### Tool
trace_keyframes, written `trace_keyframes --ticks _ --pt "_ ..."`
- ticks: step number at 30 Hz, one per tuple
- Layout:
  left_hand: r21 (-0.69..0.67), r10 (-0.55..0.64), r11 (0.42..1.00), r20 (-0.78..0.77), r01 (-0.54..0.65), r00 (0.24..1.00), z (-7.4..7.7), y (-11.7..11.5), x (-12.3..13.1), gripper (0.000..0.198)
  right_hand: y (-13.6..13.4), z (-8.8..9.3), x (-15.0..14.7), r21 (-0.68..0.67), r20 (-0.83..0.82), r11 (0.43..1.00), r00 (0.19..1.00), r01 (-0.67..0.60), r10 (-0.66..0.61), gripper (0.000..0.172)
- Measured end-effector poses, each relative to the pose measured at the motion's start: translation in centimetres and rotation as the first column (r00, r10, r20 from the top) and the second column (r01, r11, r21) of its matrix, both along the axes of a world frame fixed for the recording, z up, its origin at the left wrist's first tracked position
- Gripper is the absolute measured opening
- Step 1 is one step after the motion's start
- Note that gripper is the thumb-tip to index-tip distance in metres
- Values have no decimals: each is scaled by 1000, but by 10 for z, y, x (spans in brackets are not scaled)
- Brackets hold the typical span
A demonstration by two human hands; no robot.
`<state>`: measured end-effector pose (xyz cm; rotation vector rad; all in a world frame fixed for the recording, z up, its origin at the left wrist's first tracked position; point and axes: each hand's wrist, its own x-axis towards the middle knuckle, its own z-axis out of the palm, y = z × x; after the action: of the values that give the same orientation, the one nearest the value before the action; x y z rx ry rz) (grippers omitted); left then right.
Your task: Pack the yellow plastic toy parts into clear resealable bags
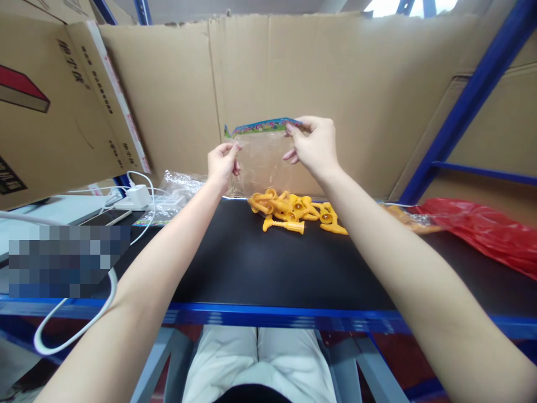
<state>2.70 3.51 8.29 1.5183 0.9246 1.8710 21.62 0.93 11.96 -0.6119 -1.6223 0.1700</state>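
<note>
Up in front of the cardboard wall I hold a clear plastic bag [264, 159] with a colourful printed header strip. My left hand [223, 163] pinches the bag's left side just under the strip. The strip's right end is between the thumb and fingers of my right hand [314, 140]. Through the bag I see no contents that I can make out. Below it, several orange plastic pieces [289, 206] lie heaped on the black tabletop [268, 268]. One orange hammer-shaped piece [283, 225] lies at the front of the heap.
Red plastic [478, 229] lies at the right, beside more wrapped orange pieces [406, 215]. Crumpled clear bags [178, 193], a white charger [137, 196] with cables and a phone [107, 218] are at the left. A blue metal post [470, 106] slants up at the right.
</note>
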Motion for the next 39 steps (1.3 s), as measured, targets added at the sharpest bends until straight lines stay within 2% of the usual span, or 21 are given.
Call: trace_keyframes --ticks 3,6,9,11,15,17,19,22,24,26,29,32,35,39 --pt "76 -21 997 69 16 997 14 -6 0 24 -9 13 -2 33 -52 999 999 -1 3 35" --pt "132 -67 990 109 53 992 27 -20 0 24 -28 21 -2 92 -67 996 998 -4 10 27" --pt "169 -140 978 120 118 983 33 -37 0 21 -47 20 3 155 -69 988 997 -9 20 22" --pt "183 -192 969 139 166 971 32 -46 0 23 -55 14 8 188 -77 982 996 -27 42 23" --pt "185 -288 950 216 250 933 19 -53 1 37 -59 -6 21 213 -97 963 977 -164 188 35" --pt "122 -319 947 242 298 916 9 -50 1 37 -55 -19 27 178 -142 945 943 -275 301 39" --pt "11 -332 940 270 342 904 -4 -44 0 29 -48 -34 30 87 -212 942 918 -324 336 41" --pt "-211 -294 908 297 362 909 -27 -33 -1 20 -35 -59 32 -146 -250 954 943 -262 220 39" --pt "-363 -233 873 277 326 932 -42 -26 -2 23 -27 -76 31 -284 -237 931 957 -231 166 32" --pt "-429 -203 858 225 284 953 -54 -21 -2 27 -20 -90 30 -375 -223 904 967 -204 126 26" --pt "-413 -211 868 194 275 958 -66 -18 -2 30 -12 -105 30 -451 -188 880 980 -152 73 21" --pt "-386 -242 873 187 297 952 -72 -17 -1 31 -7 -113 31 -515 -150 848 987 -122 51 15" --pt "-413 -208 875 148 252 967 -73 -19 0 29 -5 -116 31 -559 -151 820 987 -125 48 7" --pt "-427 -135 888 106 168 985 -70 -23 4 24 -2 -117 33 -563 -160 822 987 -81 -13 4"
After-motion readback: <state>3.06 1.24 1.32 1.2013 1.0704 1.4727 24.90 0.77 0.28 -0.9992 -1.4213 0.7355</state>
